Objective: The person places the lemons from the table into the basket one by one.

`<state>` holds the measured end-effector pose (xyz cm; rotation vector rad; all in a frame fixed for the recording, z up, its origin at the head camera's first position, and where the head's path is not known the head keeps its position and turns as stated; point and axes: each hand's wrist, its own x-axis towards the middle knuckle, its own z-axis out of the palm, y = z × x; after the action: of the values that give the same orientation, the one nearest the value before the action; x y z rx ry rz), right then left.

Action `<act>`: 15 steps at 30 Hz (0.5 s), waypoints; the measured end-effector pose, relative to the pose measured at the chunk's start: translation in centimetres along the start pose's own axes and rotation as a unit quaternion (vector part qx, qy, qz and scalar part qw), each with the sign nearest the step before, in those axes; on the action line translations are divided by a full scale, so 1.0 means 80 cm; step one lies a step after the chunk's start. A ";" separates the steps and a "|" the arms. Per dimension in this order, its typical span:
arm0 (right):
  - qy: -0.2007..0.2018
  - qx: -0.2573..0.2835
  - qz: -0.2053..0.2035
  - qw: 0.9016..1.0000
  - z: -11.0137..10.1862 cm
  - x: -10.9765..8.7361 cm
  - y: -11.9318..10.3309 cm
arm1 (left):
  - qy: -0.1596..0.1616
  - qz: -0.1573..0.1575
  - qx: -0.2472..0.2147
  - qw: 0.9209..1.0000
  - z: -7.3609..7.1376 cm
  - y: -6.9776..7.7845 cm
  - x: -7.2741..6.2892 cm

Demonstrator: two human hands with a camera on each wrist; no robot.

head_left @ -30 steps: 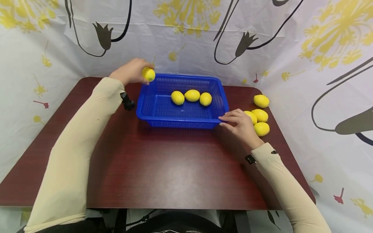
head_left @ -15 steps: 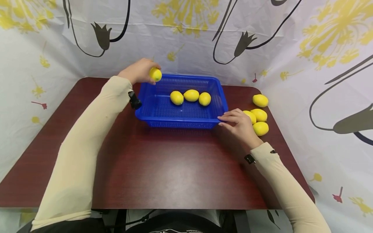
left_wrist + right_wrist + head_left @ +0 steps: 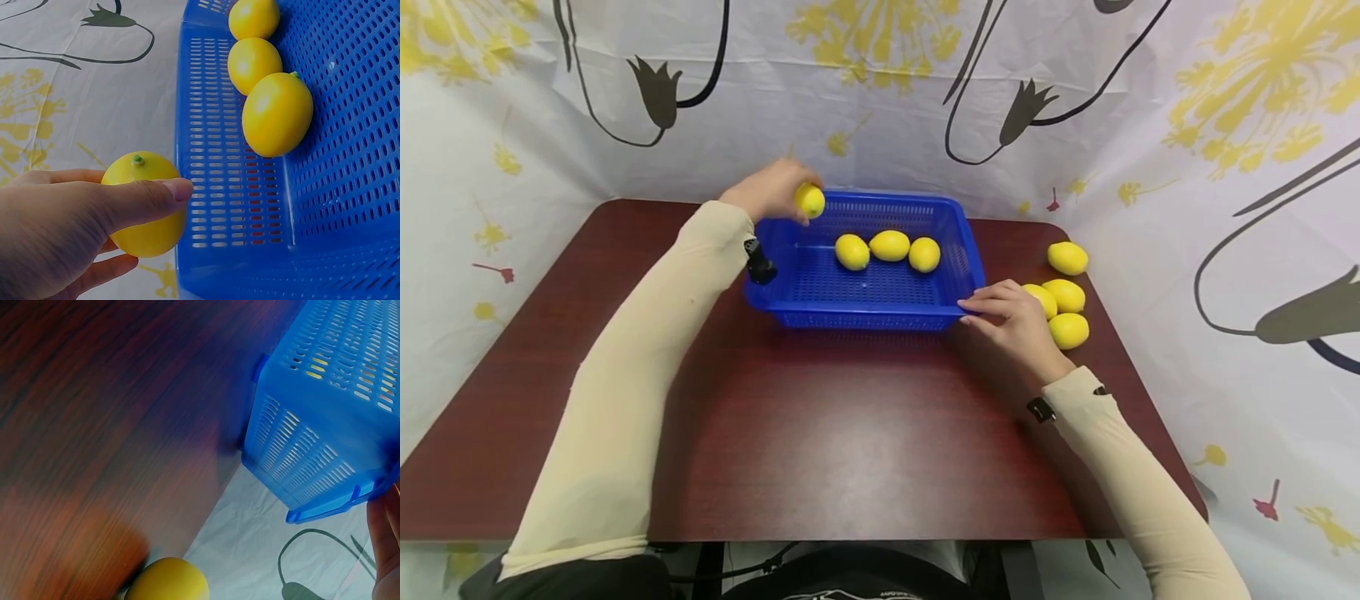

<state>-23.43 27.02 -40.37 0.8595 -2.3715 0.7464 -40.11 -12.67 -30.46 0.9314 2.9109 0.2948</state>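
Note:
A yellow lemon [image 3: 810, 201] is held in my left hand [image 3: 770, 191], above the back left corner of a blue perforated basket [image 3: 865, 309]. In the left wrist view, the thumb lies across this lemon [image 3: 150, 236], whose green stem end shows, and the other fingers are behind it. Three lemons [image 3: 890, 246] lie side by side inside the basket toward its back. At the basket's front right corner, my right hand [image 3: 1015, 323] holds the rim between fingers and thumb. The right wrist view shows its fingers [image 3: 382, 534] at the rim, with much of the hand out of frame.
Several lemons [image 3: 1067, 296] lie on the dark red-brown table [image 3: 850, 433] right of the basket, one partly hidden behind my right hand. A patterned white cloth [image 3: 880, 100] hangs along the back and sides. Near the table edge, one lemon [image 3: 169, 581] appears in the right wrist view.
My left hand has moved right with its lemon, from beside the basket's back left corner to over it. The right hand stays at the rim, and the lemons in the basket keep their places.

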 end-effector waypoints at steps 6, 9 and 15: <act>-0.009 -0.003 0.005 1.000 0.001 -0.002 0.003 | -0.032 -0.024 -0.004 0.999 0.006 0.006 0.007; -0.012 -0.002 0.007 1.000 0.001 -0.003 0.003 | -0.041 -0.032 -0.011 0.999 0.010 0.009 0.010; -0.003 -0.004 0.000 1.000 0.000 -0.002 0.003 | -0.050 -0.037 -0.013 0.998 0.019 0.010 0.017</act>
<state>-23.45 27.26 -40.53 0.8596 -2.3794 0.7353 -40.58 -10.96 -31.77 0.8088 2.8354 0.2739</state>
